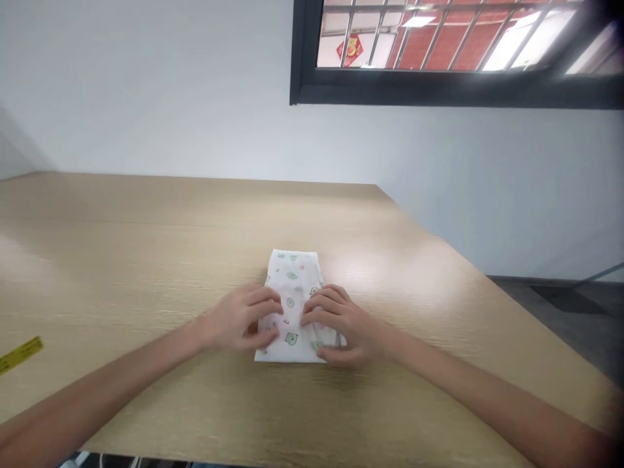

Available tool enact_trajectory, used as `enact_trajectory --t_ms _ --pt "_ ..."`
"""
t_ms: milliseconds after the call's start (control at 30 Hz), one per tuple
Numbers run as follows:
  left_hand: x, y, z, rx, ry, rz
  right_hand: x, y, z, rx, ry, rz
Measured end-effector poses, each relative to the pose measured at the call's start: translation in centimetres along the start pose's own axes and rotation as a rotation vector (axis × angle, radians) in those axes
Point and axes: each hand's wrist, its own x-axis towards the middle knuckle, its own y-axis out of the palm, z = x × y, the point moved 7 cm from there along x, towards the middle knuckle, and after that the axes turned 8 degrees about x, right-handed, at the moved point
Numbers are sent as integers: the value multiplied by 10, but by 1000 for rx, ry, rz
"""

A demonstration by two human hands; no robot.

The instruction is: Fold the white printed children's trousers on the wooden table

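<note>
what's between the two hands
The head view shows a folded white printed cloth between the left hand and the right hand.

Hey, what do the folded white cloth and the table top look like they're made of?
The folded white cloth looks like soft, matte woven fabric, perhaps cotton, going by its gentle creases and printed small motifs; the fibre can't be confirmed. The table top looks like wood-grain laminate or veneer, with fine straight grain and a satin sheen.

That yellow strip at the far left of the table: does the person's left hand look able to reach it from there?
Probably yes. The left hand rests on the folded white cloth, and nothing stands between it and the yellow strip on the wooden table. It would have to lift off and stretch sideways.
</note>
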Motion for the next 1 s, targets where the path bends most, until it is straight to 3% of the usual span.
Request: enact_trajectory --t_ms 100,233,367,467,533,667,733,867,1000 --pt "-7 5 -19 -22 41 97 -4 2 -4 101 6 89" --pt "-3 9 -24 63 31 132 -3 3 -3 130 -5 104" --pt "-5 9 -22 69 23 116 -12 2 -16 160 -3 -1" --pt "-7 4 -14 -45 -20 25 -16 -2 -34 267 136 -131" --pt "-7 3 -2 -192 -140 -7 -17 -5 -42 378 274 -211" --pt "-11 14 30 -501 -601 2 -14 -13 -50 505 526 -386" --pt "-11 20 41 -606 -770 -10 -11 -14 -56 587 629 -458" --pt "-3 35 60 -724 -963 -10 -6 -2 -80 823 838 -515" --pt "0 42 79 -665 -1062 -20 -8 -5 -94 770 929 -604"
